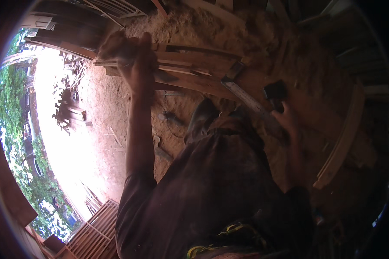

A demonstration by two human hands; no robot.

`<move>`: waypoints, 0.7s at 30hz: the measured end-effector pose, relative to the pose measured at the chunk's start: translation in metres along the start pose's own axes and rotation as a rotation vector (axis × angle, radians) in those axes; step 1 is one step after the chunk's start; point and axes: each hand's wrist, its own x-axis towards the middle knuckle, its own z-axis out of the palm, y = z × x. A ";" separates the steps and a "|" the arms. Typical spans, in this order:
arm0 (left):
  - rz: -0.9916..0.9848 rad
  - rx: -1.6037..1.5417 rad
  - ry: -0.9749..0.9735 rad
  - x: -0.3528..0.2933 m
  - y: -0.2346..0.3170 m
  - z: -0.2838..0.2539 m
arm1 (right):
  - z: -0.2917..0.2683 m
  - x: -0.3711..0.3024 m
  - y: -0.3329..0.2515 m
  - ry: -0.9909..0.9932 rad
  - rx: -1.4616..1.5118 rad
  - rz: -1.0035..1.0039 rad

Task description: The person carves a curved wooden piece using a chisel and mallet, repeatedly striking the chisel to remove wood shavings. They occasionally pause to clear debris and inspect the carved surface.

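Observation:
My left hand (139, 64) is closed at the far left end of the workbench, over a wooden piece (100, 59) among the narrow wooden strips. Blur and shadow hide part of what its fingers hold. My right hand (286, 117) is closed round the short handle of a hammer-like tool with a dark, blocky head (275, 90). Between the hands, a carpenter's square (245, 96) with a pale metal blade lies slanted across the bench. Several thin wooden strips (181, 67) lie side by side on the long plank (207, 85), reaching from my left hand toward the square.
Sawdust (194, 26) covers the ground beyond the bench. A curved-looking wooden board (342, 140) stands at the right. Wood offcuts (75, 114) lie on the bright ground at left, and a slatted wooden frame (95, 228) is at lower left. A small tool with a cord (170, 117) lies below the bench.

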 end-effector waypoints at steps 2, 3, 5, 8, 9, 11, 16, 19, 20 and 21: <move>0.018 0.061 -0.064 0.006 -0.006 0.011 | -0.003 0.011 0.019 -0.080 0.170 0.081; 0.025 0.086 -0.101 0.009 -0.007 0.016 | -0.002 0.011 0.027 -0.065 0.177 0.075; -0.010 0.024 -0.181 0.012 -0.003 0.019 | -0.002 0.011 0.045 -0.034 0.176 0.058; -0.109 -0.091 -0.270 0.023 -0.011 0.011 | 0.005 0.000 0.087 0.221 0.130 0.101; -0.112 -0.101 -0.254 0.025 -0.013 0.010 | 0.003 -0.007 0.097 0.316 0.122 0.128; -0.097 -0.089 -0.249 0.030 -0.015 0.011 | -0.001 -0.025 0.099 0.501 0.111 0.177; -0.008 -0.215 -0.343 0.044 -0.026 0.019 | -0.026 -0.098 -0.020 0.846 0.375 0.110; -0.046 -0.284 -0.466 0.051 -0.044 0.019 | -0.038 -0.125 -0.095 0.805 0.410 0.095; -0.059 -0.306 -0.502 0.052 -0.048 0.019 | -0.041 -0.132 -0.118 0.720 0.459 0.093; -0.074 -0.327 -0.536 0.051 -0.050 0.024 | -0.036 -0.140 -0.147 0.726 0.588 0.163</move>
